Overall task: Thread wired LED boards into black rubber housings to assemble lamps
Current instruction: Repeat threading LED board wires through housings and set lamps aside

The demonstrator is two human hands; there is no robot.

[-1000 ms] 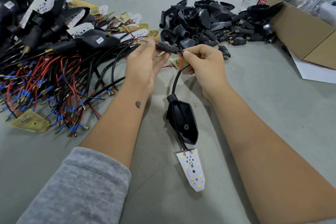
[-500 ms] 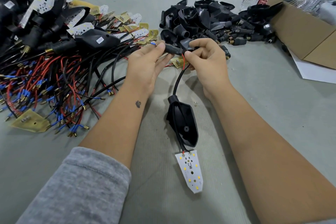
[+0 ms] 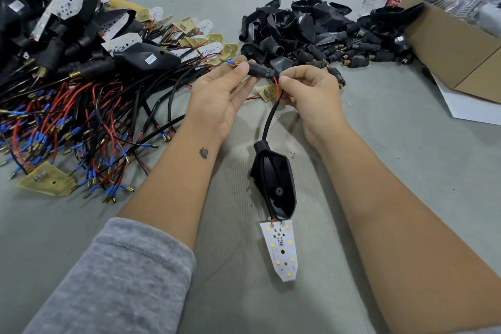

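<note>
Evidently light, floppy work: the wired LED board [image 3: 280, 249] looks thin and likely brittle at its solder joints, so grip belongs on the cable, not the board. Left hand [image 3: 219, 97] pinches a small rubber sleeve [image 3: 261, 71]; right hand [image 3: 311, 95] pinches the red and black leads entering it. Board and black rubber housing [image 3: 273, 187] lie at six o'clock from both hands, on the table [image 3: 406, 171].

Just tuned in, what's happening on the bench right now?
A person is assembling a lamp. The left hand holds a small black rubber sleeve while the right hand pinches the red and black wires at its end. A blue-tipped terminal pokes out the far side. Below, the black housing lies on the table, its LED board not yet seated.
</note>
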